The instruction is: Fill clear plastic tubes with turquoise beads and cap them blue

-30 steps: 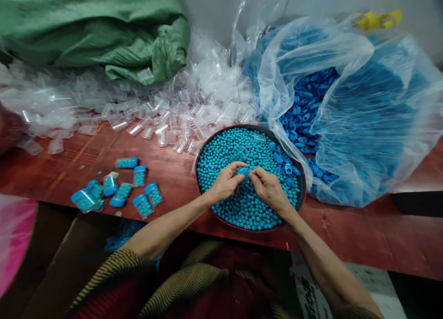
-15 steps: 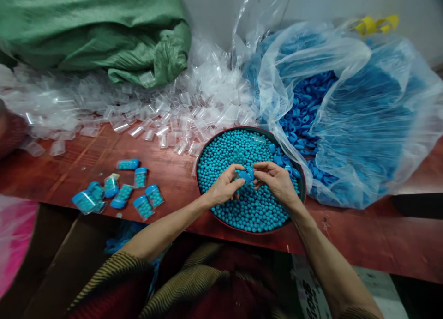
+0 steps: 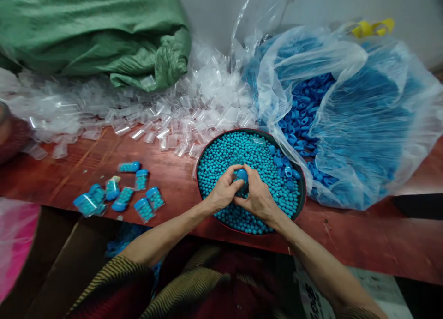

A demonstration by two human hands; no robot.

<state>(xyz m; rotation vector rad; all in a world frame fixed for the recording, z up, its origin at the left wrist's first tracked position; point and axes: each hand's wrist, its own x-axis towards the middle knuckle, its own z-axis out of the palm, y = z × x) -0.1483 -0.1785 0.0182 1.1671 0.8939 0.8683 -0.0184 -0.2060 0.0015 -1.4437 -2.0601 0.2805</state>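
Over a round tray (image 3: 303,199) of turquoise beads (image 3: 221,155), my left hand (image 3: 223,189) and my right hand (image 3: 258,194) meet around one small clear container with a blue cap (image 3: 242,175). The fingers of both hands are wrapped round it and hide much of its body. Loose blue caps (image 3: 285,169) lie on the beads at the tray's right side. Several capped containers filled with beads (image 3: 141,179) rest on the red table to the left of the tray.
Clear empty containers (image 3: 166,129) are heaped along the back of the red table (image 3: 180,185), beneath a green sack (image 3: 104,33). An open plastic bag (image 3: 374,125) of blue caps stands right of the tray. At the left edge is a dark rounded object (image 3: 12,134).
My right hand has moved left and closed in against my left hand. The blue cap between them now sits upright on the container and has shifted slightly left.
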